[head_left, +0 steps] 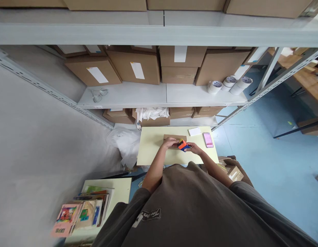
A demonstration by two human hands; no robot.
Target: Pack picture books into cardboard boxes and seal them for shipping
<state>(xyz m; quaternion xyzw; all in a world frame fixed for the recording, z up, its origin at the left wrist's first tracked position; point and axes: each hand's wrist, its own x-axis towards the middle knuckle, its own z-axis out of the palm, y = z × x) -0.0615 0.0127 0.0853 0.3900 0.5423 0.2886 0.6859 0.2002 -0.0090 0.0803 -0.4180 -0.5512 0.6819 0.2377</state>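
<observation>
An orange-and-blue cube (183,145) with a bit of yellow on it, much like a puzzle cube, is held above the pale table (151,151). My right hand (194,148) grips its right side with closed fingers. At the cube's upper left, my left hand (171,141) has its fingers curled and touching it. Under and behind my left hand lies a small brown cardboard box (181,137), partly covered by the hands. To the right on the table are a white box or pad (194,131) and a pink item (207,140), blurred out.
Metal shelving (133,96) with cardboard boxes (179,65) rises behind the table. Tape rolls (215,87) stand on its shelf. A plastic bag (128,144) lies left, an open carton (234,171) right. Books (69,216) sit on a side table at lower left.
</observation>
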